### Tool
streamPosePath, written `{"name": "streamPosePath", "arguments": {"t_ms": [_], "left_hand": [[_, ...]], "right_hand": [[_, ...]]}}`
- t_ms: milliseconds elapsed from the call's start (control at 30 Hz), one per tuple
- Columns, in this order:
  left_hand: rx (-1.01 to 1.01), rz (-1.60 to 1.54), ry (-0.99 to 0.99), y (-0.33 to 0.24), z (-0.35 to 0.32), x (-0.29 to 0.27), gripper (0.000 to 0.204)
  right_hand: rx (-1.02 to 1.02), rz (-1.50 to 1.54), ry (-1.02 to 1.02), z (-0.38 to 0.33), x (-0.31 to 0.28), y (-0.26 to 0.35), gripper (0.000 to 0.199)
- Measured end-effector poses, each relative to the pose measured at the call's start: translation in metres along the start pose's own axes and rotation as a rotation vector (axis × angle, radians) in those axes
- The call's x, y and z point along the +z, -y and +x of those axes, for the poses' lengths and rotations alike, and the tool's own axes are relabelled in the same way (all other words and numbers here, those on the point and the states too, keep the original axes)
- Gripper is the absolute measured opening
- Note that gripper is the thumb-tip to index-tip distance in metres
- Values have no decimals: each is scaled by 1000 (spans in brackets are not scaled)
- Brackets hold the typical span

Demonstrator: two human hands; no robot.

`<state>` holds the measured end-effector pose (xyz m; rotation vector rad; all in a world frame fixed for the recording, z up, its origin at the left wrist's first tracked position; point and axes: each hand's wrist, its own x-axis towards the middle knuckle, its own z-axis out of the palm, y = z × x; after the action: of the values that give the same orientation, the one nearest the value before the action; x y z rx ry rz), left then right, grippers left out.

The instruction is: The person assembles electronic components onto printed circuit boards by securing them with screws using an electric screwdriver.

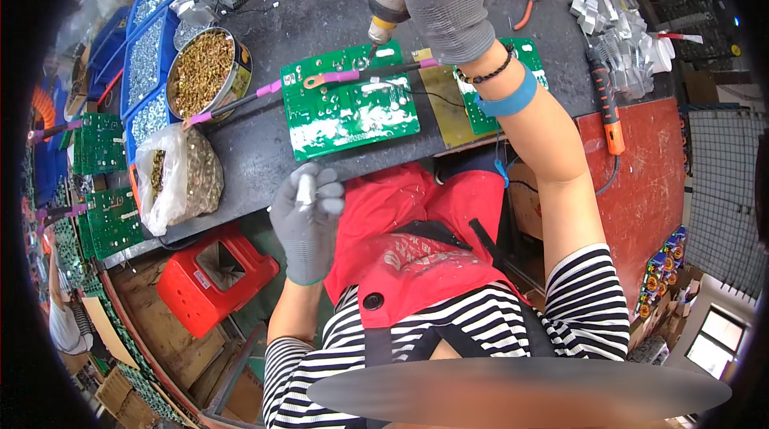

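My right hand (448, 8), in a grey glove, grips a red and black power screwdriver (388, 6) with a yellow band. Its bit points down at the far edge of a green circuit board (352, 108). Black leads with purple sleeves and a copper ring terminal (320, 79) lie across that board. My left hand (307, 221), gloved too, is held by the table's front edge, just short of the board. Its fingers are curled, with a small white piece (304, 189) at the thumb; whether it is held or wrapped on, I cannot make out.
Left are blue bins (146, 60) of screws, a round tin (204, 72) of brassy hardware and a plastic bag (180, 177). A second circuit board (525, 56) lies right, then an orange-black corded tool (609, 112) and metal heat sinks (617, 36). A red stool (216, 277) stands below.
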<state>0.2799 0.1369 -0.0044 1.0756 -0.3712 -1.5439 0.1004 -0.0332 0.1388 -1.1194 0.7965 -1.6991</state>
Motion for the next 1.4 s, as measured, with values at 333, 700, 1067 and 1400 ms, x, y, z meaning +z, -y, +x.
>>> {"name": "streamPosePath", "arguments": {"t_ms": [333, 700, 1067, 1400], "left_hand": [[60, 235, -127, -16, 25, -16, 21], [58, 300, -83, -27, 28, 0, 20], [105, 257, -90, -24, 29, 4, 19], [50, 73, 13, -25, 16, 5, 25]], "right_hand": [[195, -46, -16, 11, 7, -15, 9], [199, -98, 49, 24, 3, -33, 11], [149, -355, 195, 10, 8, -31, 14], [-15, -111, 80, 6, 0, -47, 14]]}}
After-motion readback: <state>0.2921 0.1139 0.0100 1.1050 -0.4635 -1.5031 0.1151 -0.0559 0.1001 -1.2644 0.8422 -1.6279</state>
